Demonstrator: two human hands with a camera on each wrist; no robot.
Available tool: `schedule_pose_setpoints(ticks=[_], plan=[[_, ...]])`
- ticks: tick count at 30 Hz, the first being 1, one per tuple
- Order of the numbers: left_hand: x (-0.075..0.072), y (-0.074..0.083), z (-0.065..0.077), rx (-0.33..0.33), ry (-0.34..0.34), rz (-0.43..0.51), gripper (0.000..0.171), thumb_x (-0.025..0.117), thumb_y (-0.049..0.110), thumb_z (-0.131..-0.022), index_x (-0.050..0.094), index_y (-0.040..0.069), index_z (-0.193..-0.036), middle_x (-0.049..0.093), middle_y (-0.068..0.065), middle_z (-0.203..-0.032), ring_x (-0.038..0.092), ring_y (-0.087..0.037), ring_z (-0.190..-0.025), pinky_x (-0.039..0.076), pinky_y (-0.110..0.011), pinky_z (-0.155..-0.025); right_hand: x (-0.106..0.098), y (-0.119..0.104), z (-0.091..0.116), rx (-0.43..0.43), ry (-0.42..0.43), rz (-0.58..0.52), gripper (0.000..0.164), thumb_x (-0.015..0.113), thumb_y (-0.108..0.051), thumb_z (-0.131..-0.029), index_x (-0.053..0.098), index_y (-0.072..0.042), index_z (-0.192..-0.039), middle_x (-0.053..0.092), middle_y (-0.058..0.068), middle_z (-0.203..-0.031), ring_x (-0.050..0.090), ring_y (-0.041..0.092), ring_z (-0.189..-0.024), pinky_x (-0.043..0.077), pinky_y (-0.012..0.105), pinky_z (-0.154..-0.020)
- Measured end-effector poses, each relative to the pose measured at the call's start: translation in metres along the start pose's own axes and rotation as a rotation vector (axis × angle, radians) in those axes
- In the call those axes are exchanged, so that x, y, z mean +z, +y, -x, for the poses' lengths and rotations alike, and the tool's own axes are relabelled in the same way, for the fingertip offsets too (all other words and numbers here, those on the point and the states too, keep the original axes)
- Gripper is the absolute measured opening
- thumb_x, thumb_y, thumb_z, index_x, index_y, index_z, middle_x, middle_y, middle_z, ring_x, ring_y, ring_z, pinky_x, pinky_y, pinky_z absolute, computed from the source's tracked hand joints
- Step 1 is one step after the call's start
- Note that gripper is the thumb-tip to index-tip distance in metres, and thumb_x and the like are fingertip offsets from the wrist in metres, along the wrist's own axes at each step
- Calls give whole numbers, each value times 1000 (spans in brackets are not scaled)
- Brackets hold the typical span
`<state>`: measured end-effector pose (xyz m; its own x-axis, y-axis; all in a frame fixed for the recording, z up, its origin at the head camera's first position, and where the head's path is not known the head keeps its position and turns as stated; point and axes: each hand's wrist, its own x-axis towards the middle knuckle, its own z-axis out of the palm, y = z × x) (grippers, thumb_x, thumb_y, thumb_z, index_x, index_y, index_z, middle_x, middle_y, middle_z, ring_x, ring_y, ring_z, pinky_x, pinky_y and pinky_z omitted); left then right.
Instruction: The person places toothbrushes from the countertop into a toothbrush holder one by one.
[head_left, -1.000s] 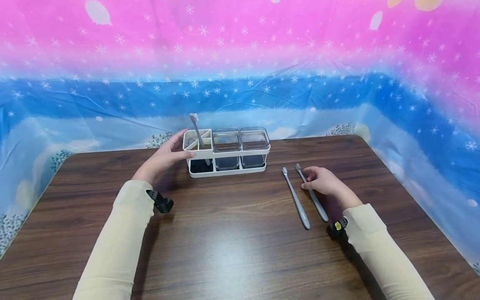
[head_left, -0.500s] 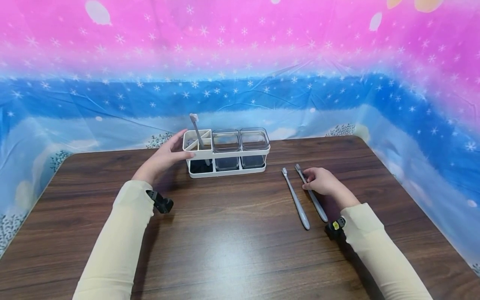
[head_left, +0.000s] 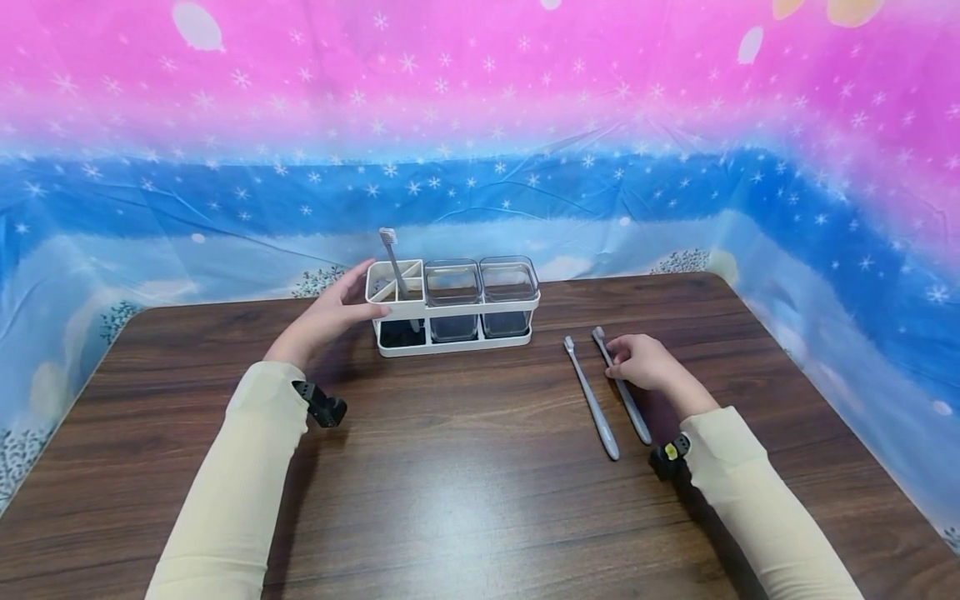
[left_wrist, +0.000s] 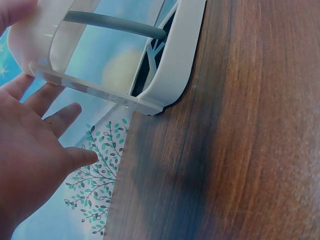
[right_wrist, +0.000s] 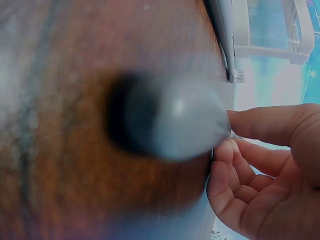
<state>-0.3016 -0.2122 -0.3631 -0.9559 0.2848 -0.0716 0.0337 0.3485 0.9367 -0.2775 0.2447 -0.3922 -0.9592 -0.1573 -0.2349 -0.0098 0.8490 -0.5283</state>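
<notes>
A white toothbrush holder [head_left: 476, 309] stands at the back of the table. My left hand [head_left: 326, 321] grips its left end, thumb on the front rail and fingers round the side; the left wrist view shows the holder's end frame [left_wrist: 175, 60] against the fingers. One grey toothbrush [head_left: 394, 257] leans upright in the divided left section. To the right, my right hand [head_left: 643, 364] pinches a second grey toothbrush [head_left: 634, 410] below its head, thumb against curled fingers. Its handle end [right_wrist: 187, 117] looms blurred in the right wrist view. A third toothbrush [head_left: 596, 408] lies just left of it.
Two clear square cups [head_left: 453, 283] sit in the holder's middle and right sections. The brown wooden table [head_left: 420, 467] runs back to a pink and blue snowflake cloth [head_left: 480, 183]. Black wrist cameras [head_left: 321, 404] are worn on both forearms.
The toothbrush in my right hand has turned slightly, its handle end shifting a little left. My left hand and the holder have stayed in place.
</notes>
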Motion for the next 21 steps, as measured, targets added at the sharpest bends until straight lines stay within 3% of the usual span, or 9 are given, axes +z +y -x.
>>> schedule_pose_setpoints(ticks=[7,16,21], plan=[[1,0,0,0,-5,11,89,65,20,-88,9,20,-157,11,-11,-161,11,-30,-147,13,-55,-116,-4,-3,3,15,16,-45,43,63,-7,-88,54,10,-127,59,9,-82,52,18,-69,41,29,-59],[0,0,0,9,-9,31,87,64,18,-90,8,19,-157,12,-12,-161,12,-30,-147,14,-53,-117,-13,-10,8,29,20,-101,45,58,-7,-91,50,9,-132,60,11,-89,56,22,-80,45,32,-70],[1,0,-1,-2,-4,43,89,66,19,-89,8,20,-157,11,-10,-161,13,-30,-147,16,-52,-117,-23,-17,8,1,26,-79,45,55,-7,-92,48,8,-135,62,11,-89,55,21,-77,44,31,-65]])
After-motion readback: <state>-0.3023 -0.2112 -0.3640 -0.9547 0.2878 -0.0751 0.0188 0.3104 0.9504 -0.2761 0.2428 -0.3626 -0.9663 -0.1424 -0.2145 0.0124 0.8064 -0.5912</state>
